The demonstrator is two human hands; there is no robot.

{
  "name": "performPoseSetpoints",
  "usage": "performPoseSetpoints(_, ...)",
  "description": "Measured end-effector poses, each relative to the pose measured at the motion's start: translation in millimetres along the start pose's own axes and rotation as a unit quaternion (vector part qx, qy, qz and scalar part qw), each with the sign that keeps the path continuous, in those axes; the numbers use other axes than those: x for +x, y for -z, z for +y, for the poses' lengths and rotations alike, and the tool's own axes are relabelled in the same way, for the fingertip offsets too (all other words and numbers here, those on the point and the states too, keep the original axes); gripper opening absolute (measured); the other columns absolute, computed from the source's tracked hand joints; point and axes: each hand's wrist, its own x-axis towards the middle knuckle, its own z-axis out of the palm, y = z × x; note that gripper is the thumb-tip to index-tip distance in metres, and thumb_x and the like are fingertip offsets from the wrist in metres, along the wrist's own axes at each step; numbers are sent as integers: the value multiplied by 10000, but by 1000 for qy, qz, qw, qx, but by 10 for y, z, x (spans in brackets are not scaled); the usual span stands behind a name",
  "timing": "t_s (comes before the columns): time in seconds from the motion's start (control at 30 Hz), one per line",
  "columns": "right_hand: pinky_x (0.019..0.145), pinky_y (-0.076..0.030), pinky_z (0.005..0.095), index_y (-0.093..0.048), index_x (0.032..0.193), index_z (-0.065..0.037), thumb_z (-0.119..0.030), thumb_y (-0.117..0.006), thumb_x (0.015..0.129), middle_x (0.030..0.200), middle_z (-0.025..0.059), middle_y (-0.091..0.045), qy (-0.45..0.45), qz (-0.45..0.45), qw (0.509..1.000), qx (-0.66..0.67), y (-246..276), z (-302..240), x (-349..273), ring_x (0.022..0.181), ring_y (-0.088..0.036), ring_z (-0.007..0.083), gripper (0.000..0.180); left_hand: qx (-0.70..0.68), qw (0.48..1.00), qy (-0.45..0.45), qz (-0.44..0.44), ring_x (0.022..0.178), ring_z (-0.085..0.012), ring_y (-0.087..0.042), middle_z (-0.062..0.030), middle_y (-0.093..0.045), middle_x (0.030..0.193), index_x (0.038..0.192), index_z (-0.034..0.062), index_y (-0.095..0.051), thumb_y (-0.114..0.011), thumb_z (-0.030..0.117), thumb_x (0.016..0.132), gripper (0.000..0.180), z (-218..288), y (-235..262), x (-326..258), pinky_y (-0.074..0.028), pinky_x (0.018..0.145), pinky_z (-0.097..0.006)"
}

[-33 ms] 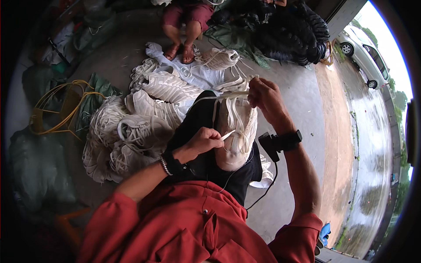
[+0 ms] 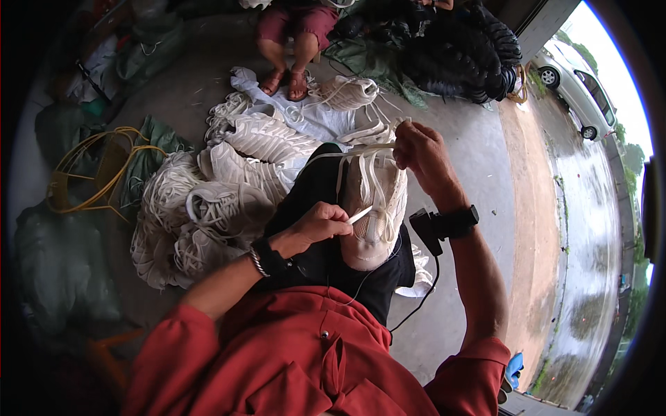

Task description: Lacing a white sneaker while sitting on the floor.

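Observation:
A white shoe upper [image 2: 370, 251] rests on my dark-trousered leg [image 2: 277, 220], its toe toward me. My left hand [image 2: 325, 222] pinches one end of a flat white shoelace [image 2: 360, 214] beside the toe. Loose loops of lace lie along the front of the shoe. At its far end, my right hand [image 2: 420, 151] is closed on a stretch of the white lace, which runs off to the left from the fingers. The fingertips of the right hand are partly hidden. A black strap with a cabled device [image 2: 444, 224] sits on my right wrist.
Many white shoe uppers [image 2: 229, 201] lie piled to the left and ahead, some on a white cloth [image 2: 305, 114]. Another person's sandalled feet [image 2: 297, 84] stand beyond. Yellow wire hoops [image 2: 111, 177], green sacks [image 2: 62, 249] and a black heap [image 2: 458, 52] lie around.

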Motion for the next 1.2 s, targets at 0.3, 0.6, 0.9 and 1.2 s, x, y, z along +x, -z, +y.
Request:
performPoseSetpoints(0.3,458,-362,240,-512,784,-11,-229,-455,934,617,-13,-401,34,-7,999,-3,-28,-204,-22,521,-445,104,271,30,992,-74,95,707,-94,-534,-29,-562,861,942,3,-605,-581,58,785,168,2,-31,-119,-426,576,-225)
performPoseSetpoints(0.6,468,-362,227,-488,764,-37,-234,-458,937,612,-22,-397,-2,-23,999,-47,-197,-165,13,513,-419,91,264,318,857,-368,171,754,-288,-555,-105,-549,765,811,44,-575,-556,5,724,98,245,-436,-54,-455,663,-376)
performPoseSetpoints(0.9,468,-409,248,-532,769,-2,-243,-471,924,610,6,-453,10,-24,998,-53,-134,-138,2,508,-494,116,293,447,799,-382,122,662,-272,-564,-88,-508,679,787,60,-604,-603,34,696,95,240,-432,496,-458,582,-373)
performPoseSetpoints(1.2,465,-421,247,-541,774,-1,-205,-480,896,607,8,-465,2,-12,998,-55,-57,-42,-12,502,-503,117,244,429,829,-353,66,675,-292,-563,-93,-515,698,722,55,-529,-572,34,706,50,299,-513,540,-446,578,-399)
